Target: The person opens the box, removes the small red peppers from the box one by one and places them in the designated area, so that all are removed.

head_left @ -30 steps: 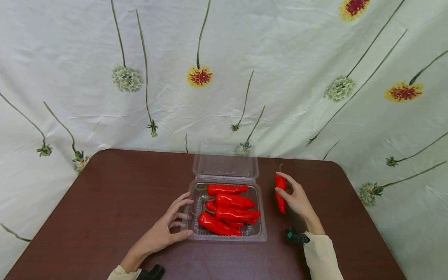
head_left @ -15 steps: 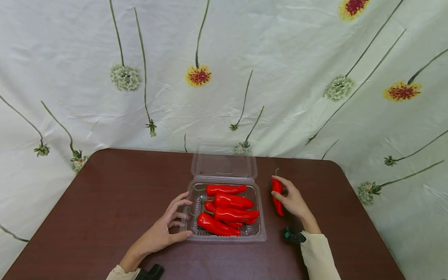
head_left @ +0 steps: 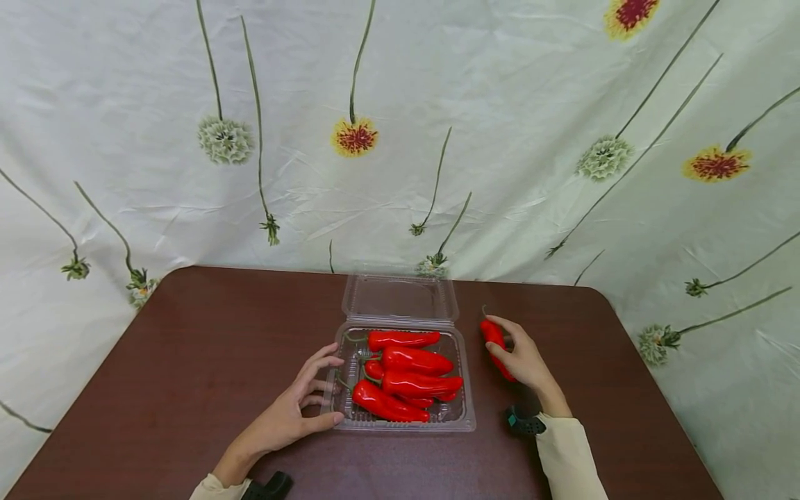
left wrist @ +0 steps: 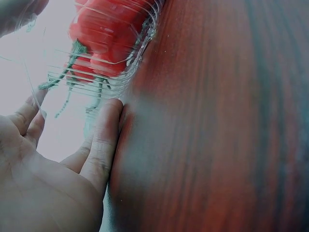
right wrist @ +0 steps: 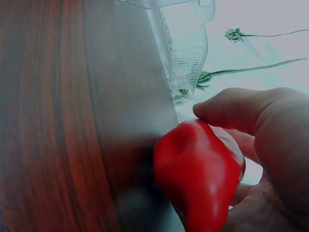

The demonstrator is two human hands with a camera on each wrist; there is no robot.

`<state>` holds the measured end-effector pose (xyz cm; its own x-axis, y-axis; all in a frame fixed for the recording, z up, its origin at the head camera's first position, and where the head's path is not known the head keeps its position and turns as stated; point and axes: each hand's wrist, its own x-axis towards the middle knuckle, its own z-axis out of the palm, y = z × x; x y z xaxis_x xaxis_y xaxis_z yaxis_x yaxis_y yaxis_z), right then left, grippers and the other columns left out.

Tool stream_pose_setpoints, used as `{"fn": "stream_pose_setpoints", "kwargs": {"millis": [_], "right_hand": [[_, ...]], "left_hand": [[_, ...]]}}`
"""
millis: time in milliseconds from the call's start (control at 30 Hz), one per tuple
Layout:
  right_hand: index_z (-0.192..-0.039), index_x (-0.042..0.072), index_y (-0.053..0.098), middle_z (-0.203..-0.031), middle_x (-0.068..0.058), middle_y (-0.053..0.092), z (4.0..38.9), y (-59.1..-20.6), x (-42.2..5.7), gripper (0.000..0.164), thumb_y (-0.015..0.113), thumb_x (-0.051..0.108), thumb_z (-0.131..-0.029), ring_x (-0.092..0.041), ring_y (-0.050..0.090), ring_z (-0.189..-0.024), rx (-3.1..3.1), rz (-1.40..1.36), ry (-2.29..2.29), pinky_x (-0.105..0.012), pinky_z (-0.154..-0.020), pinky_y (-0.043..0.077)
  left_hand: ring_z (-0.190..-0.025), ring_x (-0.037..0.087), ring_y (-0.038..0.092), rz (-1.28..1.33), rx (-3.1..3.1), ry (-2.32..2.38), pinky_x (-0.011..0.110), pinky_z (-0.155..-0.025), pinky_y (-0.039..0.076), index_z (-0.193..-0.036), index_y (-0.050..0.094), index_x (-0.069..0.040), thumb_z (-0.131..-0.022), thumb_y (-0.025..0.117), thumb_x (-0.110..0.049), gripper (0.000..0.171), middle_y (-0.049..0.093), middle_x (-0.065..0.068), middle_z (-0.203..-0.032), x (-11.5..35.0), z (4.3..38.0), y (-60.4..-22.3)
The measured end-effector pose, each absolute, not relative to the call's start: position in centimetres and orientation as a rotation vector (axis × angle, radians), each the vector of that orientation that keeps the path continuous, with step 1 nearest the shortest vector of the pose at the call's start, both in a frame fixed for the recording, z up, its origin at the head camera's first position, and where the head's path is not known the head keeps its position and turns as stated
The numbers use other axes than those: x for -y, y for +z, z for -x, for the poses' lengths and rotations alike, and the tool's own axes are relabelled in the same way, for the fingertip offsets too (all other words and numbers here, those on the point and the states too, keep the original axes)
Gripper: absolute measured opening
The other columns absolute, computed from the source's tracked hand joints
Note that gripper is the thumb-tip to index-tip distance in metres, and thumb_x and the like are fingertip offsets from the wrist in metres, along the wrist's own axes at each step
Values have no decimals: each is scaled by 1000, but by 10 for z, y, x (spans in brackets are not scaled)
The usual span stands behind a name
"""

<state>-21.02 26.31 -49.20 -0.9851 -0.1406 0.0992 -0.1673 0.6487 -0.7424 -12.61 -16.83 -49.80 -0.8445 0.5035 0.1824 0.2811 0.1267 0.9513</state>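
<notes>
A clear plastic clamshell box (head_left: 437, 426) stands with its lid raised in the head view, holding several glossy red peppers (head_left: 417, 360) with green stems. My left hand (head_left: 284, 417) has its fingers spread along the left side of the box, thumb at the near left corner. In the left wrist view, the fingertips (left wrist: 113, 108) lie right at the ribbed wall. To the right of the box, my right hand (head_left: 525, 357) grips another red pepper (head_left: 492, 333) between thumb and fingers, its stem pointing away. This pepper (right wrist: 200, 164) looms close in the right wrist view.
The box's transparent lid (head_left: 400, 297) leans back at the far edge of the dark brown table (head_left: 206, 347). Behind it hangs a white cloth (head_left: 400, 173) printed with flowers. Each wrist carries a black band (head_left: 523, 421).
My right hand has shifted slightly left and nearer with the pepper, whose stem end now tilts left. The box lid has tipped a little further back. My left hand stays in place.
</notes>
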Motion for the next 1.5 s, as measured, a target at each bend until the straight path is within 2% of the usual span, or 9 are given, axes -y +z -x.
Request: {"fn": "stream_pose_setpoints", "kwargs": {"millis": [233,433,700,800,900,1067,1300,1400,1500], "right_hand": [[-143,11,52,-135,-23,57,210,-490,-263,50,67,8,-95,-37,57,-109,2833,-217,1216,-49,-90,48],[-138,9,58,-135,-24,59,208,-489,-261,44,67,6,-95,-41,58,-112,2798,-214,1183,-54,-92,48],[-144,5,52,-144,-27,48,205,-483,-262,44,58,9,-101,-44,48,-126,2867,-225,1294,-61,-102,43],[-149,6,45,-147,-27,44,205,-479,-264,48,52,6,-102,-43,46,-126,2906,-206,1410,-57,-102,44],[-151,3,41,-141,-29,47,206,-478,-265,50,51,4,-102,-41,51,-118,2911,-210,1500,-46,-91,51],[-151,4,41,-130,-28,53,208,-479,-264,51,52,4,-102,-34,55,-104,2897,-186,1561,-31,-76,52],[-151,3,41,-134,-28,52,207,-477,-265,50,52,4,-102,-33,57,-104,2888,-230,1555,-34,-77,52],[-152,5,41,-140,-27,49,206,-477,-265,50,51,5,-103,-35,57,-109,2893,-225,1567,-37,-83,53],[-152,7,41,-146,-25,46,206,-478,-265,49,48,4,-104,-38,53,-119,2901,-229,1575,-48,-98,51]], "left_hand": [[-113,29,59,-782,-2213,1805,29,-88,52,-158,19,-10,-90,74,-6,88,23,18,-156,168,125,-499],[-114,30,59,-770,-2217,1796,29,-89,51,-157,21,-10,-90,74,-5,85,20,15,-159,168,126,-499],[-113,31,59,-781,-2238,1783,29,-88,52,-153,27,-7,-90,75,-9,80,14,10,-163,168,127,-500],[-113,30,59,-773,-2236,1779,29,-88,51,-153,29,-7,-90,75,-9,78,10,8,-165,168,126,-500],[-113,29,59,-762,-2231,1777,29,-89,51,-152,29,-8,-90,75,-10,77,8,6,-166,169,125,-500],[-114,29,58,-760,-2227,1778,29,-89,51,-153,29,-8,-91,74,-9,77,7,6,-166,169,125,-500],[-114,30,58,-752,-2225,1781,29,-89,51,-153,29,-9,-91,74,-10,77,7,5,-166,169,124,-500],[-115,30,58,-746,-2223,1781,29,-89,51,-154,28,-9,-91,74,-10,78,8,5,-166,169,124,-500],[-115,30,58,-745,-2219,1785,29,-89,51,-154,27,-9,-91,74,-9,78,9,5,-166,170,124,-500]]}}
